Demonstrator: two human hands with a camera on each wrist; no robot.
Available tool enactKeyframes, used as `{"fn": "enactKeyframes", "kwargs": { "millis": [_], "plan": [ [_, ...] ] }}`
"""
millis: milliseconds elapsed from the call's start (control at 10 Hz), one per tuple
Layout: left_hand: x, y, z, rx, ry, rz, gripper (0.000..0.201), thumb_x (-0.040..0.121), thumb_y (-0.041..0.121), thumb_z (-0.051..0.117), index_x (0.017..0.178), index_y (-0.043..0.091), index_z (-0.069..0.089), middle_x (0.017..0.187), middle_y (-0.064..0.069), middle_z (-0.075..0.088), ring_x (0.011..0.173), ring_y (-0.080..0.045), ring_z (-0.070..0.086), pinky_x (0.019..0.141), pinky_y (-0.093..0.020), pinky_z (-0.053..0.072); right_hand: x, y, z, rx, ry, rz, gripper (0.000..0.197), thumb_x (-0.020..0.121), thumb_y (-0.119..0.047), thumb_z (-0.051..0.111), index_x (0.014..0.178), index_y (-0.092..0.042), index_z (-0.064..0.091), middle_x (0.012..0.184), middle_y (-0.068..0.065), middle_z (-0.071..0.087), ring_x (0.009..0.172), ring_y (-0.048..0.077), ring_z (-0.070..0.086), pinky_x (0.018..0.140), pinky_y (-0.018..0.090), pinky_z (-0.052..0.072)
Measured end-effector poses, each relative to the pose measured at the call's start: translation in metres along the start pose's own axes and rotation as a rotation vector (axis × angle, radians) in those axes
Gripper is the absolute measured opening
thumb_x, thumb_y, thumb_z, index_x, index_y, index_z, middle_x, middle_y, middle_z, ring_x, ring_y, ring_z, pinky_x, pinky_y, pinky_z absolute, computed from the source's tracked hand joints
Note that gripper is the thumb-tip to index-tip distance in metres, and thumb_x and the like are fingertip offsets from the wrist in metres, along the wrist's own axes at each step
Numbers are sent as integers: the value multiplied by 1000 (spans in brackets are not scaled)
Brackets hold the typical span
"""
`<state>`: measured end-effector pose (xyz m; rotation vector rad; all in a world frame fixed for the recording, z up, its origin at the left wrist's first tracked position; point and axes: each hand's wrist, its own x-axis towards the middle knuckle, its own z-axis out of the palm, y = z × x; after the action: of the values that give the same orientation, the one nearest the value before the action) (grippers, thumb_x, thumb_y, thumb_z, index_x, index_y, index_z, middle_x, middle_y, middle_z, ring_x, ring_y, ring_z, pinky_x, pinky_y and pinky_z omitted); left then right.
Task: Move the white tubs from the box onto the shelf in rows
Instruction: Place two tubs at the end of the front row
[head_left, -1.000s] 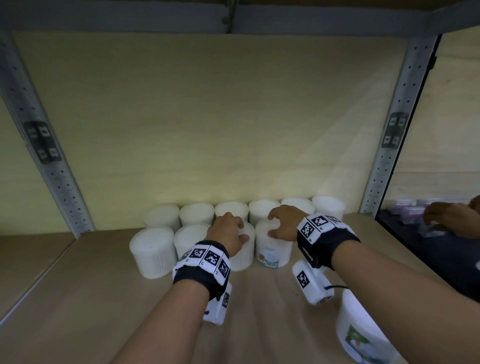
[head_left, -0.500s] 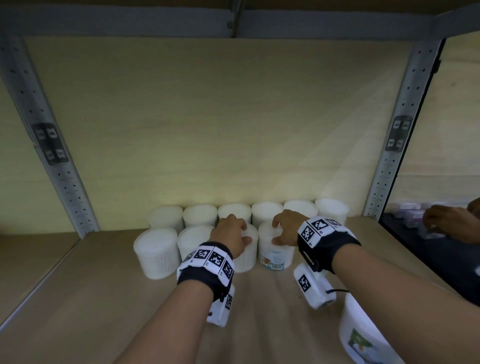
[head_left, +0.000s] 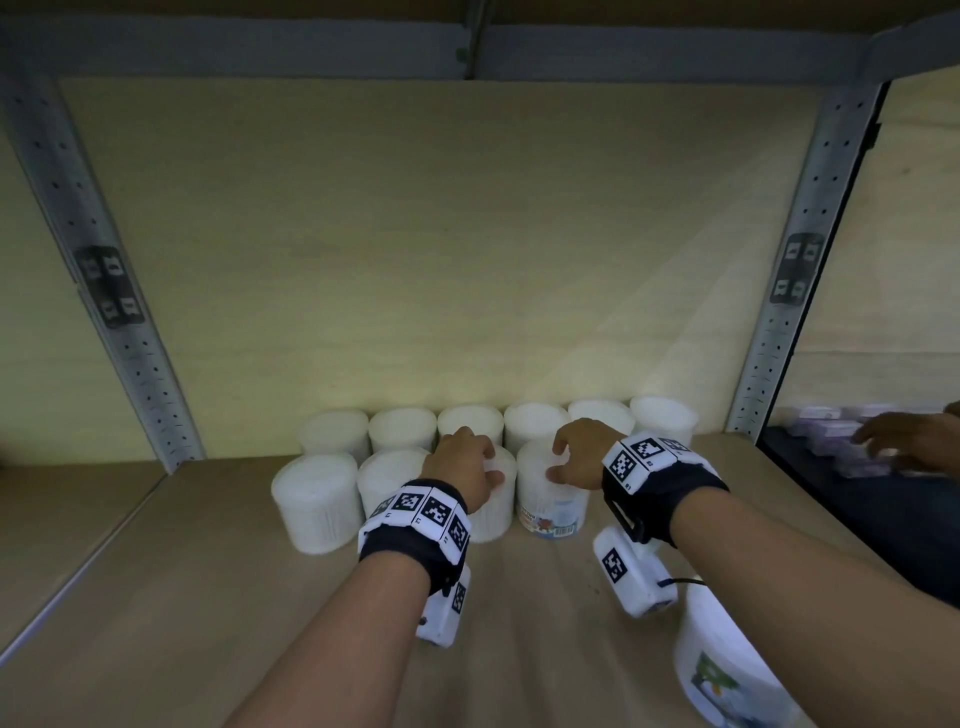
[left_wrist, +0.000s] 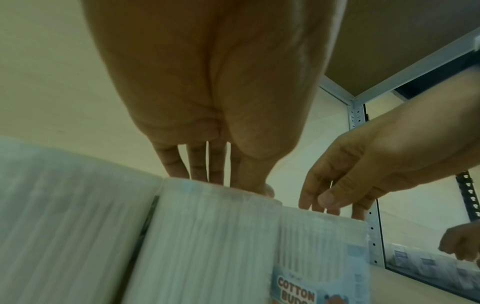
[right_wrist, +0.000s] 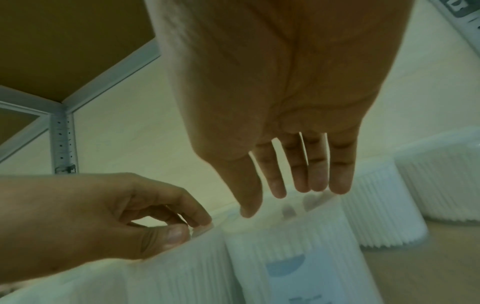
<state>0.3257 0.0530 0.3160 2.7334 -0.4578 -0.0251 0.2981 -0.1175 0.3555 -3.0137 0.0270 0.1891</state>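
Observation:
Two rows of white tubs stand at the back of the wooden shelf (head_left: 156, 571): a back row (head_left: 402, 428) against the wall and a front row (head_left: 317, 499). My left hand (head_left: 475, 465) grips the top rim of the third front tub (head_left: 496, 512), thumb and curled fingers pinching it (right_wrist: 182, 228). My right hand (head_left: 576, 454) hovers over the labelled fourth front tub (head_left: 553, 501). Its fingers (right_wrist: 311, 181) are straight and spread just above the lid (right_wrist: 285, 218). The label (left_wrist: 296, 292) reads cotton buds.
Another white tub with a green label (head_left: 722, 665) stands near the shelf's front right, under my right forearm. Grey metal uprights (head_left: 774, 332) frame the bay. Another person's hand (head_left: 914, 441) works among purple packs in the bay to the right.
Both hands stay at the same two front-row tubs; nothing else has visibly moved.

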Motion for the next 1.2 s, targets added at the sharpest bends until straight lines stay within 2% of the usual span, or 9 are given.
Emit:
{"fn": "enactKeyframes", "kwargs": {
  "millis": [100, 300, 500, 600, 700, 800, 1100, 1200],
  "plan": [
    [0, 0, 0, -5, -4, -1, 41, 93, 33, 55, 129, 15, 51, 132, -8, 45, 125, -26, 42, 103, -41, 40, -1, -1, 3, -11, 2, 4, 49, 89, -38, 58, 128, -8, 55, 134, 10, 53, 120, 25, 55, 98, 31, 45],
    [1, 0, 1, -13, -4, -6, 40, 93, 33, 55, 128, 15, 51, 132, -8, 45, 125, -26, 43, 103, -41, 40, -2, 1, 2, -19, -9, -11, 49, 90, -34, 58, 133, -12, 51, 138, 7, 48, 124, 23, 50, 101, 29, 40],
    [0, 1, 0, -24, 5, -5, 40, 92, 32, 56, 128, 15, 52, 132, -7, 45, 124, -26, 43, 103, -42, 40, 0, 4, 1, 8, -40, -37, 47, 90, -6, 53, 136, -17, 50, 145, 4, 43, 130, 21, 46, 104, 25, 39],
    [0, 1, 0, -26, 5, 0, 40, 93, 32, 55, 128, 15, 52, 132, -7, 46, 125, -26, 43, 104, -42, 39, 1, 1, -1, 19, 18, -13, 42, 93, -15, 51, 135, -15, 51, 144, 6, 45, 129, 24, 47, 103, 26, 39],
    [-1, 0, 0, -18, 7, 2, 40, 93, 33, 55, 129, 15, 52, 132, -7, 46, 125, -26, 43, 103, -42, 39, 2, -5, 6, -36, 45, 39, 50, 92, -39, 53, 131, -10, 51, 137, 10, 50, 124, 27, 50, 104, 33, 40],
    [-1, 0, 1, -7, 5, 6, 41, 93, 33, 55, 129, 15, 51, 132, -8, 45, 125, -27, 42, 104, -42, 39, 4, -10, 14, -74, 45, 51, 58, 87, -49, 55, 128, -8, 52, 134, 12, 51, 120, 28, 52, 102, 35, 43],
    [0, -1, 1, -8, 5, 12, 40, 92, 33, 55, 128, 15, 52, 132, -7, 46, 125, -26, 42, 103, -42, 39, 5, -5, 7, -71, 8, 12, 57, 90, -42, 57, 134, -6, 50, 139, 11, 49, 125, 26, 51, 105, 33, 43],
    [-1, 0, 1, -5, 1, 13, 40, 93, 33, 55, 128, 15, 52, 132, -8, 45, 125, -26, 43, 103, -42, 40, 4, -5, 4, -59, -21, -5, 57, 91, -36, 58, 139, -9, 46, 143, 8, 46, 131, 24, 47, 109, 31, 39]
  ]
}}
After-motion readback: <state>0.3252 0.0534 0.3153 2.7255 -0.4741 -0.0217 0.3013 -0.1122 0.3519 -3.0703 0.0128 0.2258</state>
